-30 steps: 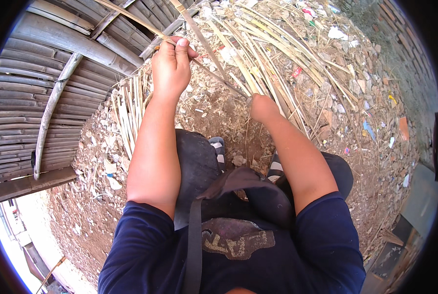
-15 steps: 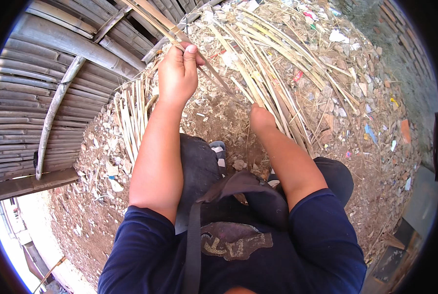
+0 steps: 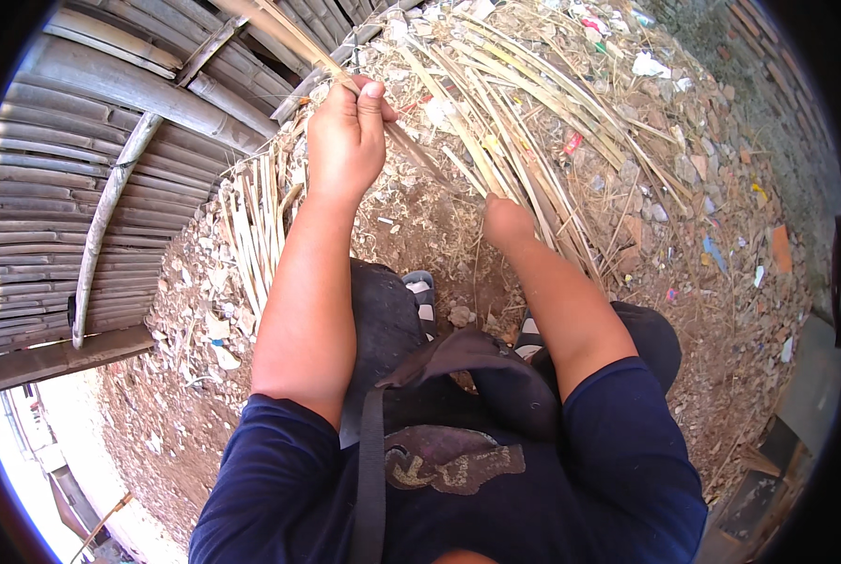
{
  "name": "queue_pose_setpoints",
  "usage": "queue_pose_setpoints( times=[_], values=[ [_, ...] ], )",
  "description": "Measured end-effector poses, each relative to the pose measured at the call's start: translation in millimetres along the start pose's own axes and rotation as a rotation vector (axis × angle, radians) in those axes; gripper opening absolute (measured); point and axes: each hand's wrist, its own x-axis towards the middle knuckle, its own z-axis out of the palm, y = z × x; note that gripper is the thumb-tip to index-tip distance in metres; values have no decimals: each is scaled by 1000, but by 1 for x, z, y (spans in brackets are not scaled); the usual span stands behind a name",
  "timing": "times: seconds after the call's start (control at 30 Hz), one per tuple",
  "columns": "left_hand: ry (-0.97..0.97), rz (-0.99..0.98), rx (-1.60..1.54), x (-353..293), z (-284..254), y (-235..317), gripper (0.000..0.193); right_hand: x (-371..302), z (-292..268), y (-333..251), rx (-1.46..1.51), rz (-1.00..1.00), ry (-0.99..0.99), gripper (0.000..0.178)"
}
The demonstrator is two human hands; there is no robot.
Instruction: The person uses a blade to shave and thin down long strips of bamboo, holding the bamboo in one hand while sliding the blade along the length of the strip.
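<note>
My left hand [image 3: 350,132] is raised at the upper middle, its thumb and fingers closed around thin bamboo strips [image 3: 298,39]. Their long ends run up and left past the frame's top edge and look blurred. Below that hand a flat brown strip end [image 3: 416,152] slants down to the right. My right hand [image 3: 507,222] is a fist, lower and to the right. It grips what looks like a thin, dark knife [image 3: 464,195], whose blade meets the lower strip end; the handle is hidden in the fist.
Split bamboo strips [image 3: 524,141] lie in a long heap beyond my right hand. A smaller bundle [image 3: 253,221] leans at the left, beside a bamboo slat wall [image 3: 63,207]. Rubble, shavings and litter cover the dirt ground [image 3: 712,310]. A brick wall [image 3: 782,70] stands at the right.
My left hand has shifted slightly right and down, and the far ends of the strips have moved. My right hand has moved only a little; both hands keep their grip.
</note>
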Motion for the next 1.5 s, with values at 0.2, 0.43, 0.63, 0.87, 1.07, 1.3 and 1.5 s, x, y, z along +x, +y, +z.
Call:
queue_pose_setpoints(
  times=[0.2,0.43,0.63,0.87,1.07,1.3,1.5],
  values=[
    [10,17,-1,-1,0,-6,25,-11,18,-1,15,-6,19,31],
    [95,-48,43,0,-5,-10,27,-18,-14,4,332,-57,-72,43],
    [76,-22,17,-3,2,2,29,-15,7,-31,222,239,-206,32],
    [67,-63,-16,-1,4,-2,29,23,19,1,269,94,-131,40],
    [52,-59,-34,1,10,-2,27,47,12,21,473,102,-342,33],
    [89,-75,29,-3,-1,4,27,14,16,7,245,60,-169,38],
    [49,-11,-89,-8,-6,8,50,6,-44,5,79,32,-276,39]
  ],
)
